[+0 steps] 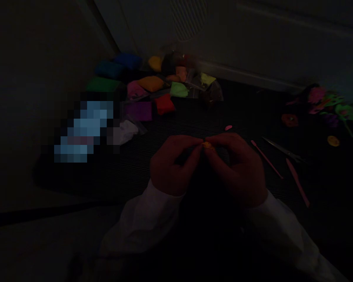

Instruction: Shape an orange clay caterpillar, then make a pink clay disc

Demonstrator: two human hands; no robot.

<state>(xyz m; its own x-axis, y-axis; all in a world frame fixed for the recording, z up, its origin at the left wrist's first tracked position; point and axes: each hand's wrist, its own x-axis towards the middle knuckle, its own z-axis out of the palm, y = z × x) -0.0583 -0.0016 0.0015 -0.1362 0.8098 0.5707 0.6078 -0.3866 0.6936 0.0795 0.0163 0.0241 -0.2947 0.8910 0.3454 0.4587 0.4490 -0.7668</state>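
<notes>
Sm. orange pc [208,146] pinched btwn tips of L fingers [191,142] & R fingers [220,140]

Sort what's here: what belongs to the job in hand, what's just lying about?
Likely the job's:
orange piece, between left hand and right hand
perhaps scissors, pink stick, pink knife

Seemingly just lying about:
yellow disc
red packet
purple packet

Orange piece [208,146] — partly hidden by fingertips [198,141].

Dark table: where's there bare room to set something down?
Bare-looking patches: between the red packet and small pink piece; between the brown packet and dull-orange piece. Crowded: the far left with colored packets, and the right around the scissors.
</notes>
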